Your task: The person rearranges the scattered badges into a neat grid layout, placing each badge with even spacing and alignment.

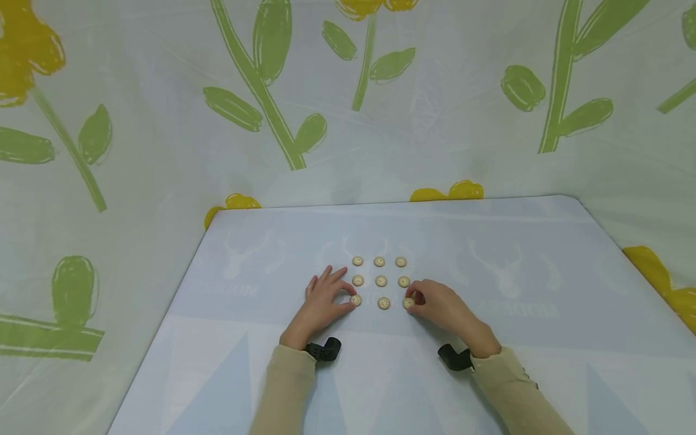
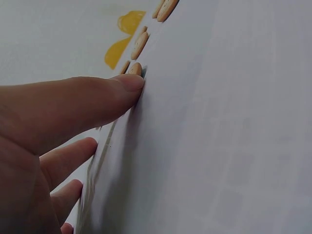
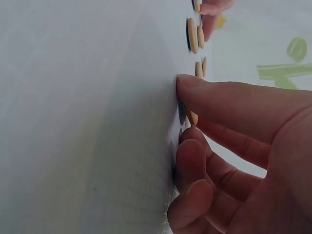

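Pale wooden buttons with small holes lie flat on the table in three rows of three. At the front left corner of the grid, my left hand pinches a button between thumb and index finger, the other fingers spread away. Its thumb covers much of that button in the left wrist view. My right hand pinches the front right button, its other fingers curled in. The right wrist view shows that button partly hidden by the thumb. Between the hands lies the front middle button.
Behind the hands are the middle row, with its centre button, and the back row, with its centre button. The pale patterned tabletop meets a flower-printed curtain at the back and sides. Each wrist wears a black strap mount.
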Demonstrator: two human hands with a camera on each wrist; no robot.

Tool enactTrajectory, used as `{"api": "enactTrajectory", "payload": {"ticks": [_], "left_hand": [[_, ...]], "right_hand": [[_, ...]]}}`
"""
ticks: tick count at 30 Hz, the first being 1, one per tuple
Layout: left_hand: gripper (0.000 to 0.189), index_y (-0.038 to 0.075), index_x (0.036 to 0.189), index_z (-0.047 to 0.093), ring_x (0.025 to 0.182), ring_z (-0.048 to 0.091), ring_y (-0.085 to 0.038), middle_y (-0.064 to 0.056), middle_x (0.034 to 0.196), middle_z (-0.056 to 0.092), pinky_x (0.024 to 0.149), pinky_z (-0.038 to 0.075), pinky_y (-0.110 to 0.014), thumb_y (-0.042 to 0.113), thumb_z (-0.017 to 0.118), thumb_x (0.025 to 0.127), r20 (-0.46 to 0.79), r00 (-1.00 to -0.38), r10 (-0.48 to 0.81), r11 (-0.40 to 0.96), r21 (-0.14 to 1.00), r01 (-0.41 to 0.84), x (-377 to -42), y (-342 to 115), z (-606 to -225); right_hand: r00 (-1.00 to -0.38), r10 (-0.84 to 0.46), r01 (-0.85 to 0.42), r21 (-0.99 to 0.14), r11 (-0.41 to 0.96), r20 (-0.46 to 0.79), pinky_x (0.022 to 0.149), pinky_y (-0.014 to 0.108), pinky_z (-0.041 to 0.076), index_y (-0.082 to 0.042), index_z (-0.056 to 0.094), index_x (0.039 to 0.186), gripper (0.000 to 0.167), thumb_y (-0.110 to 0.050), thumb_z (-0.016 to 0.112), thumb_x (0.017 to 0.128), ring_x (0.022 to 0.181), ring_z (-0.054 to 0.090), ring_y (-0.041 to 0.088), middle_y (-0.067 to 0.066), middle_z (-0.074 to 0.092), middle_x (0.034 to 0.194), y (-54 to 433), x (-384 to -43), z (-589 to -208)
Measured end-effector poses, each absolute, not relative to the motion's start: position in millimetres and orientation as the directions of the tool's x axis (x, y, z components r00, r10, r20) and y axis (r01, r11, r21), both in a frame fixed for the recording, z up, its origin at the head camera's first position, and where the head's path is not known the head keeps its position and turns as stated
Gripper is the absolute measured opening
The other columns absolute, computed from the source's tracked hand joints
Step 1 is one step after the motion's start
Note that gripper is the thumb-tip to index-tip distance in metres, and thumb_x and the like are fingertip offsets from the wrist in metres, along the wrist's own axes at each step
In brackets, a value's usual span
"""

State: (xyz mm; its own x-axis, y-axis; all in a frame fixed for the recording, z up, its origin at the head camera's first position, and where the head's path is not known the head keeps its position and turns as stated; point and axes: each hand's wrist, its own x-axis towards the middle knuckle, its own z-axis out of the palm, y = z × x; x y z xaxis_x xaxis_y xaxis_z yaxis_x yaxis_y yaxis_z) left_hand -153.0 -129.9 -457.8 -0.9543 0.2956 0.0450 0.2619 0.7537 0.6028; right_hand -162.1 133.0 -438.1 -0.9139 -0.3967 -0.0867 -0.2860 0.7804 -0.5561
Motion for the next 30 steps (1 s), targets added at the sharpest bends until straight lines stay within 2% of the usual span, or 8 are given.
{"api": "enactTrajectory", "payload": {"ticks": [13,24,30], "left_hand": [[0.016,0.027,0.089,0.059,0.134,0.01,-0.026,-0.001,0.142,0.032,0.102,0.001,-0.051,0.03,0.068,0.076,0.048,-0.943,0.329,0.754,0.587,0.293,-163.0,-123.8,-460.4],[0.014,0.029,0.087,0.059,0.134,0.009,-0.027,-0.001,0.142,0.032,0.102,0.001,-0.052,0.031,0.068,0.076,0.021,-0.948,0.318,0.769,0.578,0.271,-163.1,-131.6,-461.4],[0.019,0.027,0.092,0.058,0.134,0.009,-0.028,-0.002,0.142,0.032,0.102,0.001,-0.052,0.032,0.068,0.076,0.026,-0.945,0.327,0.758,0.59,0.278,-162.4,-135.4,-460.8]], "right_hand": [[-0.922,-0.372,-0.249,-0.571,0.783,-0.108,0.061,0.028,0.038,-0.014,0.06,0.087,0.018,-0.016,0.071,0.074,0.066,0.045,0.013,-0.005,0.05,0.071,140.6,-163.4,-435.6],[-0.918,-0.38,-0.247,-0.595,0.765,-0.109,0.061,0.028,0.038,-0.015,0.06,0.087,0.018,-0.016,0.072,0.073,0.067,0.045,0.012,-0.005,0.05,0.071,133.5,-167.2,-445.0],[-0.913,-0.387,-0.237,-0.602,0.762,-0.131,0.062,0.028,0.039,-0.016,0.06,0.091,0.02,-0.019,0.071,0.075,0.069,0.046,0.012,-0.005,0.051,0.074,134.7,-167.6,-443.9]]}}
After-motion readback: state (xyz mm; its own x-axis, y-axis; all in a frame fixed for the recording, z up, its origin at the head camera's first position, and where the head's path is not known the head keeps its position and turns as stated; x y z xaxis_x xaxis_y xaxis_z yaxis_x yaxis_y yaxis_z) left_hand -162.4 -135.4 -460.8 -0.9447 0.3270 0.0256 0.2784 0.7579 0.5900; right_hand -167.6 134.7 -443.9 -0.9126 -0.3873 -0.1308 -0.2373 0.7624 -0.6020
